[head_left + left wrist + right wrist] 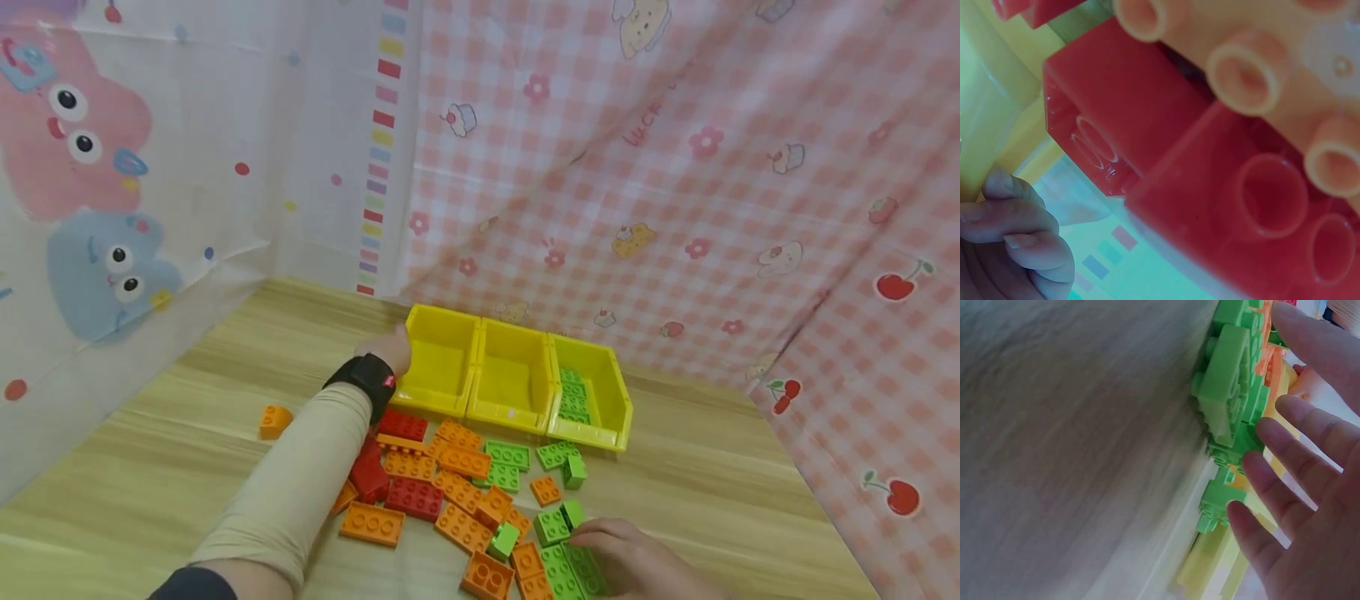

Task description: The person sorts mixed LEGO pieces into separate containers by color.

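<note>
My left hand (386,348) is at the left end wall of the yellow three-part bin (474,367). In the left wrist view its curled fingers (1029,240) grip the edge of the yellow wall; the thumb is not plainly seen. Low on the right, my right hand (637,560) is beside a long green building block (585,570). The right wrist view shows its fingers spread and fairly straight, with nothing held, close to a green block (1225,384). Several green blocks (573,396) lie in the bin's right compartment; the other two compartments hold none.
In front of the bin, red blocks (414,497), orange blocks (372,524) and green blocks (507,454) lie in a loose pile. One orange block (275,422) sits apart, left of my forearm. Patterned cloth (525,208) hangs close behind the bin.
</note>
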Demonstrator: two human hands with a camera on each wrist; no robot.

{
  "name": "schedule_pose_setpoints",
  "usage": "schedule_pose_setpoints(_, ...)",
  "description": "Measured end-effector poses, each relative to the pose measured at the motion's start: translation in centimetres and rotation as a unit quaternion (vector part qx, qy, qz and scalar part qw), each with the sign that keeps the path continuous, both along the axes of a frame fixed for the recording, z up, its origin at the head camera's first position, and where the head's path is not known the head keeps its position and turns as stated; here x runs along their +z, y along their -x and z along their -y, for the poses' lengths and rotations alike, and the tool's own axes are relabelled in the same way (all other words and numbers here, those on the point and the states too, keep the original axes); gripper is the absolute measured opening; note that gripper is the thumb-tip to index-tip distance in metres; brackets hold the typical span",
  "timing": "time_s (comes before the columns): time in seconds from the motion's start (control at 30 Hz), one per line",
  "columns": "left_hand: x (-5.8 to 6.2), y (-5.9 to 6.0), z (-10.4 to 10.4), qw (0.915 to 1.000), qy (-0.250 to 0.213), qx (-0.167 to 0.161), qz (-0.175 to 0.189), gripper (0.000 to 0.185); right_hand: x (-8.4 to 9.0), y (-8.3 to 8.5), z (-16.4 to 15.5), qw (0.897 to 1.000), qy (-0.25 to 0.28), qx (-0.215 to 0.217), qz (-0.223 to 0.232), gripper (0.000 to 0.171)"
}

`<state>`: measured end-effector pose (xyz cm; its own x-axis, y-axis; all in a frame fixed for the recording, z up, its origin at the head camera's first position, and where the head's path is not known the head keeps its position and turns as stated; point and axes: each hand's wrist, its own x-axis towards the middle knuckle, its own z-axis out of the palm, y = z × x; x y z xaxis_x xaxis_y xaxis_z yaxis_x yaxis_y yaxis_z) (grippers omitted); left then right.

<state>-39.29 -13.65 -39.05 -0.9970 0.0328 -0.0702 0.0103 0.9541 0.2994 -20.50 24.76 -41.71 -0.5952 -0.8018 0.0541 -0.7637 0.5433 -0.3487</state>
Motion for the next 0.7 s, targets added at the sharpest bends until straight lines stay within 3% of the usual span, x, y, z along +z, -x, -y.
schedule_pose_setpoints(0.3,0.1,0.0,-0.1,1.0,0.004,0.004,0.004,0.05,-0.4,0.2,-0.3,0.998,-0.032,0.01,0.044,0.056)
schedule_pose_setpoints(0.53,-0.3,0.4,0.1,0.9999,0.007,0.008,0.009,0.05,-0.3,0.6,-0.1,0.999,-0.03,0.033,0.005,0.051)
schedule_pose_setpoints(0.63,-0.5,0.6,0.1,0.9999,0.007,0.01,0.002,0.05,0.6,0.5,-0.2,0.998,-0.035,0.017,0.051,0.052)
schedule_pose_setpoints(0.7,-0.5,0.6,0.0,0.9999,0.005,0.011,-0.002,0.05,1.7,0.4,-0.2,0.995,-0.036,-0.02,0.096,0.053)
